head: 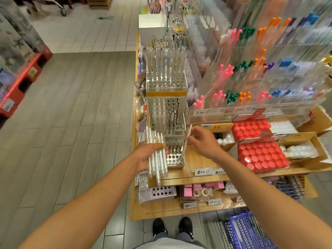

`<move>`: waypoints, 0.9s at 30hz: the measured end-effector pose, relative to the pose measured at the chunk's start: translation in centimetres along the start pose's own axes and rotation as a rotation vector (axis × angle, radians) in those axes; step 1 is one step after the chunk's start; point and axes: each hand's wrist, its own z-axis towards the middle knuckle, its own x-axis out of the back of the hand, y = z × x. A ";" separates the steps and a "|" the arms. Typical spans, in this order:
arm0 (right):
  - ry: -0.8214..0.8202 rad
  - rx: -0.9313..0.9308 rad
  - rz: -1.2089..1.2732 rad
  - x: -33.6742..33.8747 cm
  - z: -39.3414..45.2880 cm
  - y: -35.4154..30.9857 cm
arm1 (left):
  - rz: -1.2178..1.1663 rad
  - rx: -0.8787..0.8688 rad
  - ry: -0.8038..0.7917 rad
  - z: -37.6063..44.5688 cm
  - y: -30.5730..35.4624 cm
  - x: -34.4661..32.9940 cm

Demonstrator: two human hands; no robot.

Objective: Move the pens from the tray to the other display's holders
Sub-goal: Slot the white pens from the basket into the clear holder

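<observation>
My left hand [146, 155] grips a bundle of several clear white pens [157, 155], held upright at the left end of the wooden shelf. My right hand [202, 141] pinches a single clear pen [186, 142], tilted, with its lower tip over the holes of the nearest clear acrylic holder [174, 155]. That holder's front holes show no pens. Behind it stand taller tiers of the same stepped display [166, 112], partly filled with clear and dark pens. I see no tray that I can tell apart.
Red-lidded jars [261, 156] fill cardboard boxes to the right. A large acrylic rack of coloured-cap pens [251, 69] rises behind. Price tags [209, 171] line the shelf edge. A blue basket [251, 230] stands on the floor at lower right, my shoes [172, 229] beside it.
</observation>
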 end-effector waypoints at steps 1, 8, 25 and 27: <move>0.012 0.020 -0.039 -0.3 0.1 0.2 | -0.010 0.004 0.001 0.1 -0.1 0.1; 0.137 0.198 -0.076 -0.2 0.6 -0.1 | -0.033 0.038 0.021 0.2 -1.3 0.7; 0.403 0.455 0.026 10.0 10.7 -16.3 | -0.027 -0.058 -0.145 -2.5 6.3 -4.6; 0.385 0.424 -0.006 10.1 11.7 -16.9 | -0.028 -0.073 -0.139 -2.5 6.9 -4.8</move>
